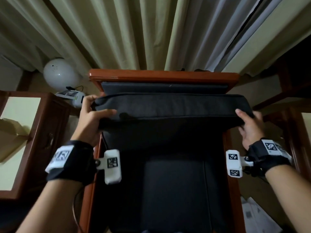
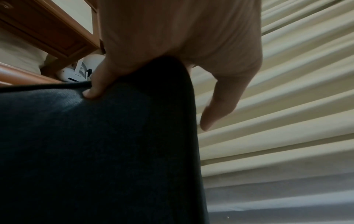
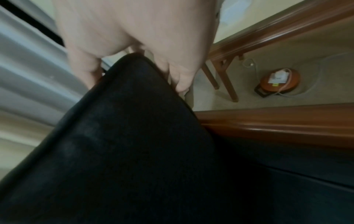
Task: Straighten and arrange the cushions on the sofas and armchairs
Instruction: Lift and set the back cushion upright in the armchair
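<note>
Curtains: long pale curtains [image 1: 134, 31] hang behind everything.
Armchair: a wooden armchair [image 1: 161, 75] with a red-brown frame stands in front of the curtains, with dark padding on its back and seat.
Cushion: a big dark cushion [image 1: 168, 108] is held up between the two hands, just in front of the chair's back and above the seat.
Side table: a wooden side table [image 1: 42, 123] stands left of the chair.
Left hand: the left hand [image 1: 90, 118] grips the cushion's left end, thumb on the front, fingers curled over the edge.
Right hand: the right hand [image 1: 249, 126] holds the cushion's right end, thumb on top, fingers wrapped round the corner.
White ball: a round white thing [image 1: 58, 74] sits on the floor behind the side table.
</note>
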